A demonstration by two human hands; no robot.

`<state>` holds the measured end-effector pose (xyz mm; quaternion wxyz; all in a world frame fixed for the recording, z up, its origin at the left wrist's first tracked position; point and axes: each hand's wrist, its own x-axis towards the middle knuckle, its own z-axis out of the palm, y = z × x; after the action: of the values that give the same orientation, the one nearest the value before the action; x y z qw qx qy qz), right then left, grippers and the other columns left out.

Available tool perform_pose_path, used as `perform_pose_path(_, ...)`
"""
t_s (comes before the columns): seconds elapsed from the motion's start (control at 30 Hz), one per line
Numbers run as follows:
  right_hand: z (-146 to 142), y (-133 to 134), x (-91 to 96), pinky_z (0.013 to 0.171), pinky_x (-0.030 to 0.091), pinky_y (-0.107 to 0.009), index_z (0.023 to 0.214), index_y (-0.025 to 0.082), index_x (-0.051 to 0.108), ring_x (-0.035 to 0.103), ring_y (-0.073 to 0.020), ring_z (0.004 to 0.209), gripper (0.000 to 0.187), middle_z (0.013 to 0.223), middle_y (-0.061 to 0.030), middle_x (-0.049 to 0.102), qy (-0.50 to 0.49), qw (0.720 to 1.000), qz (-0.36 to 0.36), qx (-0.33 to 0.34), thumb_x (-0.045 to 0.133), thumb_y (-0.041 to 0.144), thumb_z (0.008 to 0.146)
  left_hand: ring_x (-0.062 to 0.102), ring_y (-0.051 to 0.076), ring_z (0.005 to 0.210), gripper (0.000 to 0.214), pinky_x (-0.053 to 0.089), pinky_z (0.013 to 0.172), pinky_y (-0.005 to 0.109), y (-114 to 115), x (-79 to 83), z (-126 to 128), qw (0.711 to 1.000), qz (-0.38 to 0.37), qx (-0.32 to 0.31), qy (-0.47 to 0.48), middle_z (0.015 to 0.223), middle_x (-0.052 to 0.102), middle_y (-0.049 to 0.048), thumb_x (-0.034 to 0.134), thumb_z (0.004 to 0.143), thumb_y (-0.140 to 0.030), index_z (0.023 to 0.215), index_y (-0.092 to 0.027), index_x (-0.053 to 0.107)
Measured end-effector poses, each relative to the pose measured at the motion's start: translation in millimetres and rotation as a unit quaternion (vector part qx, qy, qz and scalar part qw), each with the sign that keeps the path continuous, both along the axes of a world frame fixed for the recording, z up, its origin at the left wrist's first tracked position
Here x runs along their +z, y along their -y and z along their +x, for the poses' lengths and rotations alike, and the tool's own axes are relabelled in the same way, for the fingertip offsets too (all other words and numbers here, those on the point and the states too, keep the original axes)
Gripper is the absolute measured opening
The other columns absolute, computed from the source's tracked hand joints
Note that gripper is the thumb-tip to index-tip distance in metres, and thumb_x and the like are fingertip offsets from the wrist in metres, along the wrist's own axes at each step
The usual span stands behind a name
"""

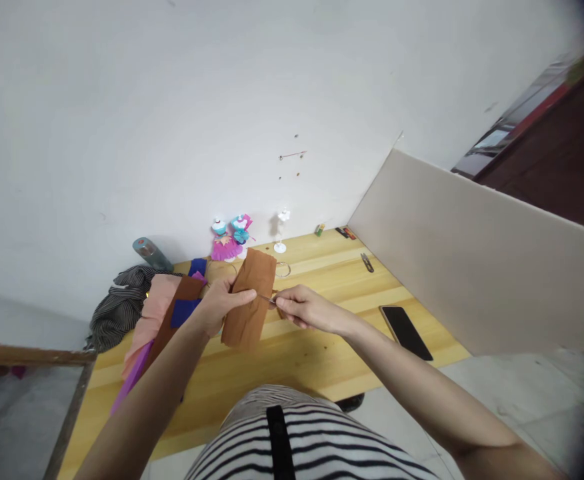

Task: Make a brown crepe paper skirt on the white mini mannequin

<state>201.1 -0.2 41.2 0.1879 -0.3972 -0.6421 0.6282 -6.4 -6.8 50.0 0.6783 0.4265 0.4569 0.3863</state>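
My left hand point(225, 303) grips a folded piece of brown crepe paper point(249, 320) by its left side, thumb on top, above the table. From the right, my right hand point(307, 308) is closed on what look like small scissors point(267, 300). Their thin metal blade lies against the paper's right part, close to my left thumb. The scissors' handles are mostly hidden by my fingers. Beside my left forearm lie sheets of pink crepe paper point(158, 300), brown, purple and blue crepe paper point(185, 312).
Two small dolls' dress stands in pink and blue point(226, 247) and a bare white stand point(281, 247) are near the wall. A phone point(406, 332), thread snips point(367, 262), a bottle point(152, 253) and striped cloth point(122, 307) lie on the table point(322, 360). A white panel point(472, 260) borders the right.
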Motion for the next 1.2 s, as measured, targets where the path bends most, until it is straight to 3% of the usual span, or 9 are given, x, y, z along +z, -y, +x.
perform_pose_path(0.17, 1, 1, -0.5, 0.043, 0.027, -0.02, 0.059, 0.018, 0.041, 0.035, -0.0051, 0.042, 0.047, 0.052, 0.006, 0.039, -0.006, 0.999, 0.038, 0.008, 0.049, 0.057, 0.082, 0.067, 0.023, 0.068, 0.04, 0.051, 0.067, 0.034, -2, -4.2, 1, 0.998, 0.002, 0.046, -0.03, 0.079, 0.074, 0.0076, 0.083, 0.052, -0.025, 0.086, -0.012, 0.07)
perform_pose_path(0.3, 2, 2, -0.5, 0.04, 0.025, -0.02, 0.064, 0.017, 0.046, 0.034, -0.0053, 0.04, 0.045, 0.052, 0.0062, 0.039, -0.009, 1.0, 0.014, -0.002, 0.051, 0.059, 0.08, 0.066, 0.02, 0.067, 0.039, 0.051, 0.069, 0.033, -6, -7.3, -1, 0.996, -0.01, 0.082, -0.019, 0.078, 0.074, 0.007, 0.084, 0.051, -0.024, 0.085, -0.011, 0.071)
perform_pose_path(0.5, 0, 1, -1.2, 0.04, 0.027, -0.02, 0.064, 0.017, 0.046, 0.035, -0.0059, 0.04, 0.042, 0.05, 0.0062, 0.039, 0.004, 0.999, 0.038, -0.017, 0.05, 0.055, 0.082, 0.067, 0.021, 0.071, 0.036, 0.05, 0.072, 0.033, -8, -13.2, 0, 0.997, 0.009, 0.067, -0.043, 0.08, 0.075, 0.007, 0.084, 0.052, -0.024, 0.084, -0.011, 0.072)
perform_pose_path(0.7, 3, -1, -7.8, 0.042, 0.026, -0.02, 0.065, 0.018, 0.045, 0.035, -0.0065, 0.041, 0.039, 0.049, 0.0063, 0.039, 0.03, 0.998, 0.054, -0.011, 0.048, 0.051, 0.085, 0.066, 0.023, 0.071, 0.039, 0.05, 0.071, 0.034, -6, -9.1, 3, 0.993, 0.028, 0.066, -0.095, 0.077, 0.074, 0.0066, 0.083, 0.049, -0.024, 0.084, -0.011, 0.072)
perform_pose_path(0.93, 6, 2, -1.3, 0.046, 0.025, -0.021, 0.06, 0.019, 0.039, 0.035, -0.0074, 0.045, 0.037, 0.049, 0.006, 0.035, 0.065, 0.992, 0.107, -0.01, 0.048, 0.043, 0.086, 0.065, 0.023, 0.069, 0.032, 0.05, 0.069, 0.033, -5, -7.8, 4, 0.987, 0.059, 0.074, -0.128, 0.076, 0.073, 0.005, 0.08, 0.052, -0.025, 0.081, -0.012, 0.073)
perform_pose_path(1.2, 6, 2, -8.1, 0.044, 0.028, -0.02, 0.061, 0.019, 0.039, 0.038, -0.0073, 0.044, 0.038, 0.049, 0.0057, 0.037, 0.053, 0.994, 0.096, 0.004, 0.045, 0.044, 0.088, 0.066, 0.024, 0.073, 0.035, 0.05, 0.071, 0.034, -6, -8.7, 8, 0.988, 0.06, 0.05, -0.133, 0.075, 0.072, 0.0044, 0.078, 0.051, -0.022, 0.084, -0.012, 0.071)
